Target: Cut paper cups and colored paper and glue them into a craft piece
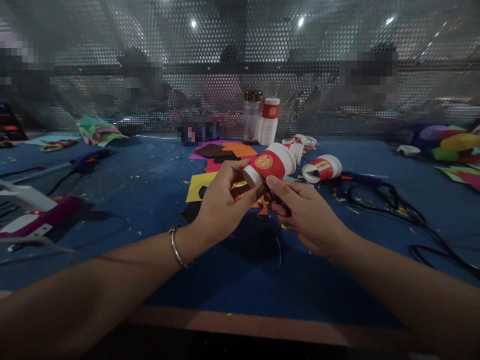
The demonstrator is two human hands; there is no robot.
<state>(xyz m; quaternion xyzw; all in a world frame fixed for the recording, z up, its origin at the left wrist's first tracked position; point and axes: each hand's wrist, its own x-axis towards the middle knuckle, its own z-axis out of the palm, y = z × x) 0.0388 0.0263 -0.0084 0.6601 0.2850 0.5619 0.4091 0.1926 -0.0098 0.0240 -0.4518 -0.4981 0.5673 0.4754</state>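
Person's two bare hands at a blue tabletop (210, 285). The left hand (225, 202), a silver bangle (175, 245) at its wrist, grips a red-and-white paper cup with a round gold emblem (279, 159) near the narrow base; the cup is held above the table, tilted, mouth towards the upper right. The right hand (305, 212) has its fingers curled in, thumb close to the cup's lower side; whether it holds anything cannot be told. Beyond lie coloured paper sheets (238, 148). A second red-and-white cup (330, 168) lies on its side to the right. Behind, a clear cylindrical bottle with a brown lid (251, 120) stands beside an upright stack of white paper cups (267, 132).
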